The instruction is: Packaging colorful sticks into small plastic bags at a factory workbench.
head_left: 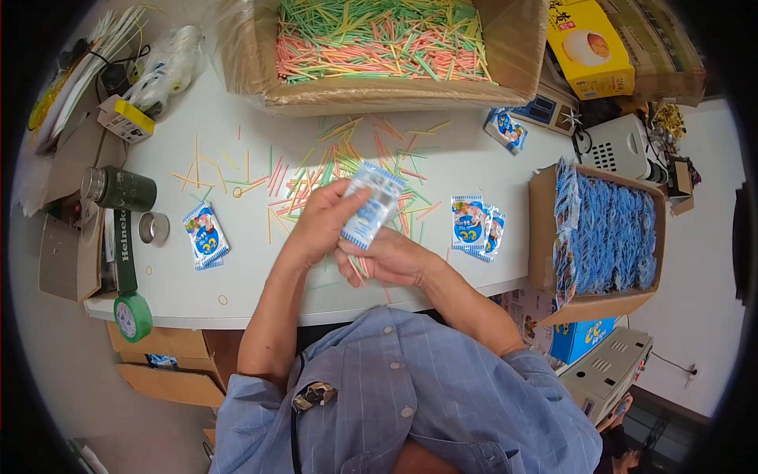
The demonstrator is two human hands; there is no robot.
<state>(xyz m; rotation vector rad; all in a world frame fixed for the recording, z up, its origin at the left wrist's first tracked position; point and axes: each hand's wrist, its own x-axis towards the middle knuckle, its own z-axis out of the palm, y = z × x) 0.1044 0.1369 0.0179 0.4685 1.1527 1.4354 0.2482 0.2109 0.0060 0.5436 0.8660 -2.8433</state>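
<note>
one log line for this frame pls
left hand: grips packet | right hand: holds sticks under packet | table: loose sticks, more packets | boxes: sticks, packets

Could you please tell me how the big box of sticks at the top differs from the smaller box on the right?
The top box is wider, lined with clear plastic, and holds loose green, pink and yellow sticks. The right box is smaller and packed with blue and white packets in rows. Both are open brown cardboard on the white table.
</note>
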